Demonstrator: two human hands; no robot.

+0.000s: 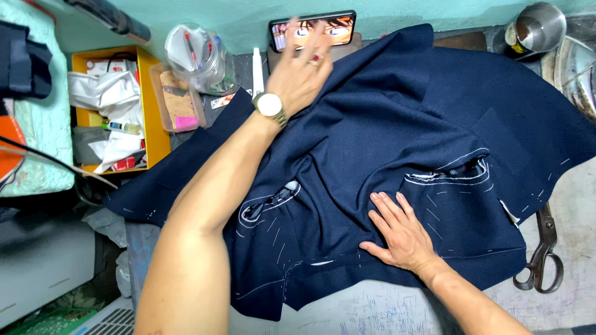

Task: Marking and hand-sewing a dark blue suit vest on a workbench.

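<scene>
Left hand (300, 71), right hand (397, 232) flat on navy fabric (379, 136)

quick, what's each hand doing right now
Left hand: open, blurred, over the far edge of the navy cloth, holding nothing visible.
Right hand: open, flat, palm down on the cloth, holding nothing.

A navy blue garment piece (397, 136) lies spread and rumpled across the table, marked with white chalk lines and basting stitches around two curved pocket openings; its far edge is folded over.
</scene>
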